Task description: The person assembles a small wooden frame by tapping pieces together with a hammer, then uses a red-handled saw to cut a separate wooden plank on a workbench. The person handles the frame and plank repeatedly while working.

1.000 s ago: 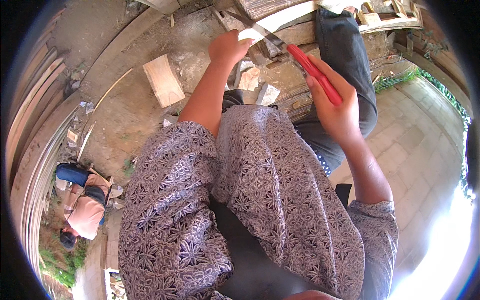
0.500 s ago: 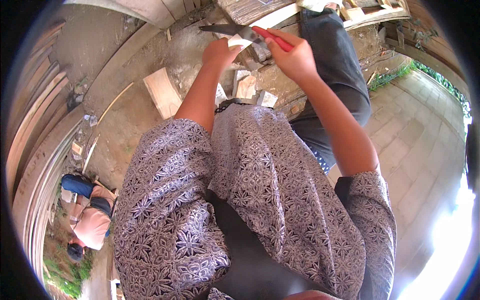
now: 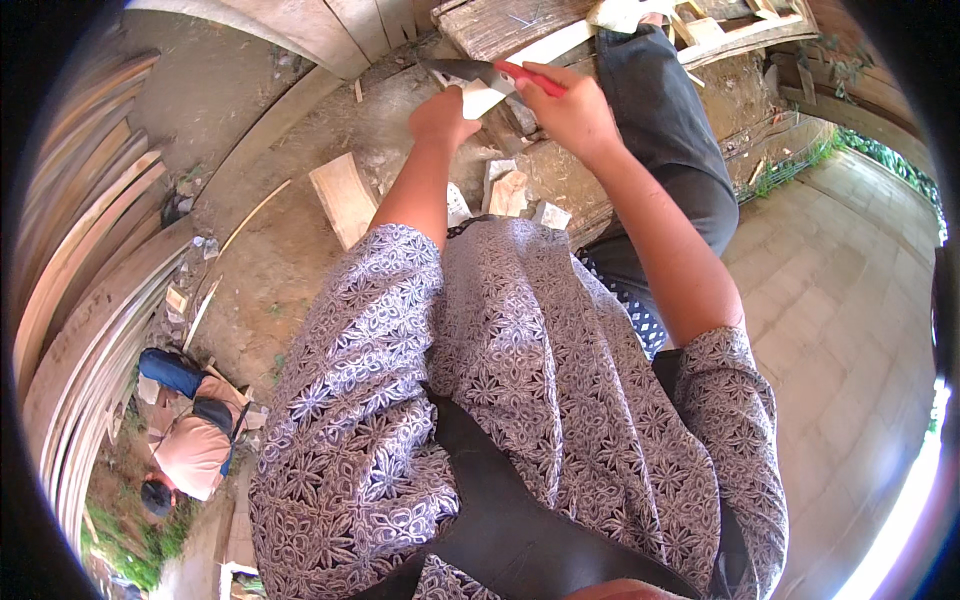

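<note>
A long pale wooden strip (image 3: 552, 44) slants from the far right down to my left hand (image 3: 441, 118), whose fingers are closed round its near end. In my right hand (image 3: 575, 115) is the red handle of a hand saw (image 3: 455, 68). Its dark blade points left and lies across the strip, just beyond my left hand. The blade's teeth are too small to make out. My right leg (image 3: 655, 110), in dark trousers, is stretched forward, with the foot by the strip's far part.
A weathered board (image 3: 500, 25) lies beyond the strip. Wood offcuts (image 3: 508, 192) and a flat wooden piece (image 3: 342, 200) lie on the ground near me. Long planks (image 3: 95, 300) are stacked at left, where another person (image 3: 195, 450) is bent over. Paving (image 3: 830, 290) stretches along the right.
The saw has drawn back to the right across the strip, and less of its blade sticks out past my left hand. My left hand keeps its grip. The whole view has shifted slightly.
</note>
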The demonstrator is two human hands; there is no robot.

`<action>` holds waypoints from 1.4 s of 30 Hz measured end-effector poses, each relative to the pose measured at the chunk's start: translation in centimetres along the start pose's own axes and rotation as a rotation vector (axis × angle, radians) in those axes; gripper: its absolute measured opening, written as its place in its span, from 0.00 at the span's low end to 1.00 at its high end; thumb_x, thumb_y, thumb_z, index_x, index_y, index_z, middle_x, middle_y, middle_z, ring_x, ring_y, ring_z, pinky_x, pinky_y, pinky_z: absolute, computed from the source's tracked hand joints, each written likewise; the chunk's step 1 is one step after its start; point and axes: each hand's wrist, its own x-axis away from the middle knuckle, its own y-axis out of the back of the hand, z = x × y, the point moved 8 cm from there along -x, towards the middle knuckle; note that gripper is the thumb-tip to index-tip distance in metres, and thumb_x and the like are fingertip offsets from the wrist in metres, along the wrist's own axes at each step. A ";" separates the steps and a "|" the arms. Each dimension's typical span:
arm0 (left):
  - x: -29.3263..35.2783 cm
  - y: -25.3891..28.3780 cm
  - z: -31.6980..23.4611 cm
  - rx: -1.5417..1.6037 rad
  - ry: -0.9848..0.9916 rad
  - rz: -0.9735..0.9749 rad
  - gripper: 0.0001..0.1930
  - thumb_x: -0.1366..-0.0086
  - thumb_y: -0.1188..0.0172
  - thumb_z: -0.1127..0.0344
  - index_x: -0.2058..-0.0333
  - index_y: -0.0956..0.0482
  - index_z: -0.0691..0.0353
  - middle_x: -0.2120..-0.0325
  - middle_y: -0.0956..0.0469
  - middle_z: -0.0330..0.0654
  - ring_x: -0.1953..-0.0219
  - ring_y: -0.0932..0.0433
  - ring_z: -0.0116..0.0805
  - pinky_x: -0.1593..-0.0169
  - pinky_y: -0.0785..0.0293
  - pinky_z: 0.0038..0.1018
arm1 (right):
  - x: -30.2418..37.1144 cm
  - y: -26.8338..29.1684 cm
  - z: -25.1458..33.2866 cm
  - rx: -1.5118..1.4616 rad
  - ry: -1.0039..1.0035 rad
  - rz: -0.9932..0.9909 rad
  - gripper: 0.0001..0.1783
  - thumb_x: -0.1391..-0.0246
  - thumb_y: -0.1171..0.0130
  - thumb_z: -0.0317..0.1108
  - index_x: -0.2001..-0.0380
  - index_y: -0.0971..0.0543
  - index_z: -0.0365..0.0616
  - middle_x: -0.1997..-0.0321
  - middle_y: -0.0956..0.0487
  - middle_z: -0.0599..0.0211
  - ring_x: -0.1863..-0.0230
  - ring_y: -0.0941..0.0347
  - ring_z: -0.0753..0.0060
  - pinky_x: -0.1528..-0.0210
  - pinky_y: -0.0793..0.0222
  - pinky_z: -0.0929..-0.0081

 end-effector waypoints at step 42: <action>2.1 -3.0 -1.5 0.089 -0.051 -0.037 0.31 0.51 0.27 0.48 0.55 0.26 0.60 0.61 0.18 0.51 0.56 0.18 0.52 0.54 0.22 0.44 | 2.5 6.3 1.8 -0.151 0.143 0.196 0.20 0.40 0.37 0.36 0.45 0.21 0.42 0.55 0.16 0.55 0.54 0.22 0.76 0.49 0.28 0.75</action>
